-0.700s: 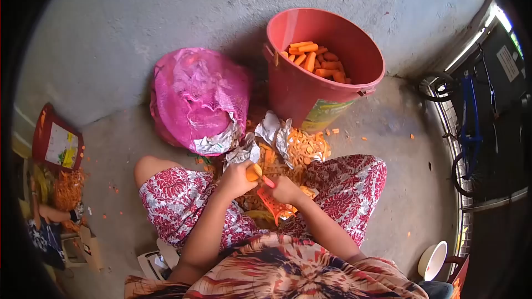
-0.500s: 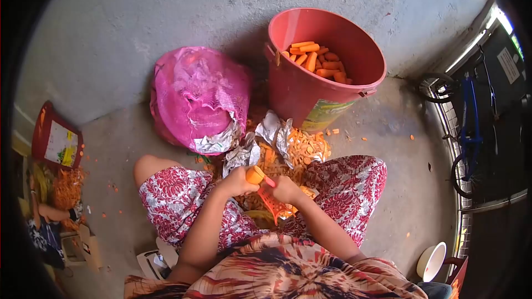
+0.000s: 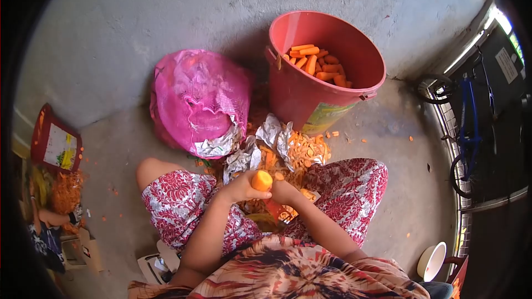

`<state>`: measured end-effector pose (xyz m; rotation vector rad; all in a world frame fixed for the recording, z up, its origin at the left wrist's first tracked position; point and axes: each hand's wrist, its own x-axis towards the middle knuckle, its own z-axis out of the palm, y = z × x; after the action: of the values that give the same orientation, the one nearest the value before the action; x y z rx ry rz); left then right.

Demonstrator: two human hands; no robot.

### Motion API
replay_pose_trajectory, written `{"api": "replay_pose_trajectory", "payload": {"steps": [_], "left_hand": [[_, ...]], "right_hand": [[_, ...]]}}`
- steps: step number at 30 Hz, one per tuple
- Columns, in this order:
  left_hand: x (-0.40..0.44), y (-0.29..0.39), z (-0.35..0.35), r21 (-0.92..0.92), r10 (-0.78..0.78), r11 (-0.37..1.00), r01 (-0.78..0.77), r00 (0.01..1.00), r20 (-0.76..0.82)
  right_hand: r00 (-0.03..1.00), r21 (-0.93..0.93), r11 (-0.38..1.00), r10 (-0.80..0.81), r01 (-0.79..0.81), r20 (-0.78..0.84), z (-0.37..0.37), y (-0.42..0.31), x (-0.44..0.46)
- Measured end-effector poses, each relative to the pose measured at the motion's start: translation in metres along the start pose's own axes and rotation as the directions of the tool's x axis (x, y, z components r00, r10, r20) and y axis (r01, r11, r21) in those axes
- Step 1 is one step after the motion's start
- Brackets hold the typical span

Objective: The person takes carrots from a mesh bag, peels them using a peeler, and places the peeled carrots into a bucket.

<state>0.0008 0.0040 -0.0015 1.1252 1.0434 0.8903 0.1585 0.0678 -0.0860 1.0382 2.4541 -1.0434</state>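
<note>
My left hand [image 3: 239,188] is wrapped round a thick orange carrot [image 3: 262,180], whose blunt end points up toward me. Right beside it, my right hand [image 3: 285,191] is closed on a red peeler [image 3: 275,209]. The peeler's flat body slants down below the hand, with a bright metal part near its lower end. Its handle is mostly hidden by my fingers. Under both hands, between my crossed legs, lies a heap of carrot peelings and cut pieces [image 3: 307,149], partly over crumpled silvery sheets [image 3: 242,159].
A tall red bucket [image 3: 310,97] holding several carrots stands ahead by the grey wall. Left of it sits a full pink mesh sack [image 3: 199,94]. At far left another person's arm [image 3: 55,217] shows near a red tub [image 3: 54,138]. A white bowl [image 3: 431,261] and blue bicycle [image 3: 470,127] are at right.
The carrot has turned more upright in my left hand. My right hand has come closer to it, and the peeler has swung so that less of its body shows.
</note>
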Motion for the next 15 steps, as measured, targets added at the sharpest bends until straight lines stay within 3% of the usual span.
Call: {"api": "replay_pose_trajectory", "payload": {"steps": [2,3,5,6,7,9,10,11,12,13,14,15], "left_hand": [[-0.001,-0.001,0.004,0.222,-0.01,0.975,0.03,0.996,-0.093],[-0.001,-0.001,0.006,0.466,-0.1,0.879,0.101,0.995,-0.027],[0.003,0.002,0.01,0.853,-0.309,0.503,0.139,0.951,0.028],[0.006,0.004,0.013,0.961,-0.409,0.255,0.104,0.912,0.01],[0.012,0.005,0.017,0.975,-0.488,0.214,0.053,0.871,0.06],[0.032,0.012,0.026,0.988,-0.636,0.144,-0.058,0.76,0.138],[0.043,0.029,0.03,0.968,-0.611,0.205,-0.146,0.753,0.243],[0.059,0.036,0.029,0.952,-0.62,0.248,-0.178,0.726,0.297],[0.074,0.068,0.03,0.93,-0.583,0.202,-0.306,0.726,0.366],[0.087,0.09,0.025,0.913,-0.365,0.22,-0.344,0.839,0.404],[0.099,0.131,0.022,0.881,-0.237,0.281,-0.38,0.862,0.447],[0.115,0.151,0.019,0.846,0.074,0.394,-0.36,0.93,0.361]], "right_hand": [[0.996,-0.036,0.999,-0.028,0.031,0.086,0.019,0.013,0.007],[0.996,0.022,0.999,-0.029,0.027,0.087,0.023,0.014,0.005],[0.975,-0.08,0.997,0.024,-0.006,0.219,0.027,0.014,0.006],[0.958,-0.134,0.991,0.055,-0.017,0.281,0.026,0.012,0.006],[0.942,-0.149,0.987,0.098,-0.052,0.32,0.023,0.007,0.006],[0.959,0.11,0.987,-0.144,0.12,0.246,0.039,0.035,0.009],[0.949,0.234,0.949,-0.256,0.21,0.186,0.036,0.035,0.006],[0.956,0.213,0.942,-0.281,0.258,0.088,0.035,0.03,0.009],[0.952,0.189,0.934,-0.306,0.302,-0.01,0.021,0.009,0.006],[0.967,0.039,0.991,-0.131,0.125,0.22,0.017,0.001,0.009],[0.909,-0.147,0.989,0.083,-0.024,0.408,0.015,-0.002,0.011],[0.931,-0.111,0.993,0.068,-0.029,0.359,0.021,0.004,0.014]]}}
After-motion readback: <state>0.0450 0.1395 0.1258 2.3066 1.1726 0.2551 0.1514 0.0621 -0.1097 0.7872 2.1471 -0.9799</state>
